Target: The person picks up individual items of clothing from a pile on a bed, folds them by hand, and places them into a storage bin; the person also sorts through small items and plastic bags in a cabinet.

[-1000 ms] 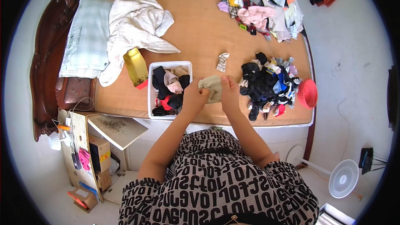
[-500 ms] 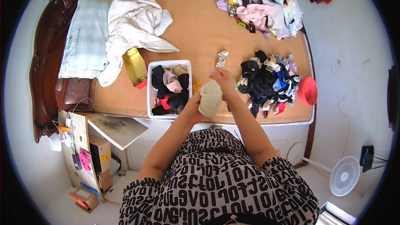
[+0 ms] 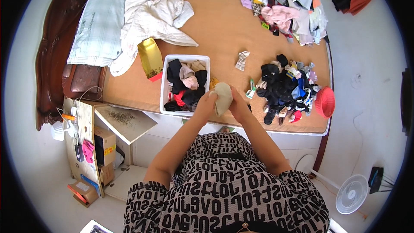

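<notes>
Both hands hold a cream rolled-up sock (image 3: 223, 98) in front of my body, over the near edge of the bed. My left hand (image 3: 208, 105) grips its left side, and my right hand (image 3: 239, 105) closes on its right side; some fingertips are hidden behind the cloth. Just left of my hands, a white plastic bin (image 3: 163, 87) contains several bundled socks in black, beige, pink and red. To the right lies a heap of loose socks (image 3: 282, 87), mostly black. A checked pale sock (image 3: 242, 60) lies by itself beyond my hands.
A red plastic basket (image 3: 324, 102) stands beside the sock heap. Farther back are a clothes pile (image 3: 286, 11), a white quilt (image 3: 151, 15) and a pillow (image 3: 98, 26). A gold box (image 3: 150, 56) sits left of the bin. An open drawer (image 3: 125, 123) juts out near the bed's left corner.
My right hand has come down from above the sock onto its right side. The sock has turned and looks narrower. The whole view has shifted, with the bed's things now farther right.
</notes>
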Demonstrator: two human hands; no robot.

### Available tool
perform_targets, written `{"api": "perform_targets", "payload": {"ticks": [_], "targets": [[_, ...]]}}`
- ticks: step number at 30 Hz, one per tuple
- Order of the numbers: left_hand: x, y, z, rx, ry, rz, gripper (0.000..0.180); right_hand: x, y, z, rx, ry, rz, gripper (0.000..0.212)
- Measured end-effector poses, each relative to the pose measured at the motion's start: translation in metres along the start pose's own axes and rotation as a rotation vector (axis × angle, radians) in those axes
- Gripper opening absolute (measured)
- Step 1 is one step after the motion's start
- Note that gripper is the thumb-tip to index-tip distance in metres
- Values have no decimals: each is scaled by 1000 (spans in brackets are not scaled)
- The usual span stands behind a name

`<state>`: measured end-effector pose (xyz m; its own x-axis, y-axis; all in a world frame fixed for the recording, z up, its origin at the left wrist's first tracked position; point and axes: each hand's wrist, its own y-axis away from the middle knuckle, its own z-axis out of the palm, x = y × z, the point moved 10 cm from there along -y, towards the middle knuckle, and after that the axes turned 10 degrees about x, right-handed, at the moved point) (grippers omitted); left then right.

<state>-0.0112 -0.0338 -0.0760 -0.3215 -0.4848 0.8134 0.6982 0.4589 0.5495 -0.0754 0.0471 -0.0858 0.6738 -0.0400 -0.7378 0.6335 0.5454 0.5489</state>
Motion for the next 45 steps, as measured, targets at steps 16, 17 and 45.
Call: {"api": "perform_targets", "payload": {"ticks": [16,17,45], "targets": [[-59,-27,-72,59,83,-162,45,81,-52,2,54,375,33,57],[-53,-32,-83,106,65,-112,45,87,-58,12,8,320,61,59],[-59,-200,-239,779,-1124,452,49,212,-163,-60,492,839,97,65]]}}
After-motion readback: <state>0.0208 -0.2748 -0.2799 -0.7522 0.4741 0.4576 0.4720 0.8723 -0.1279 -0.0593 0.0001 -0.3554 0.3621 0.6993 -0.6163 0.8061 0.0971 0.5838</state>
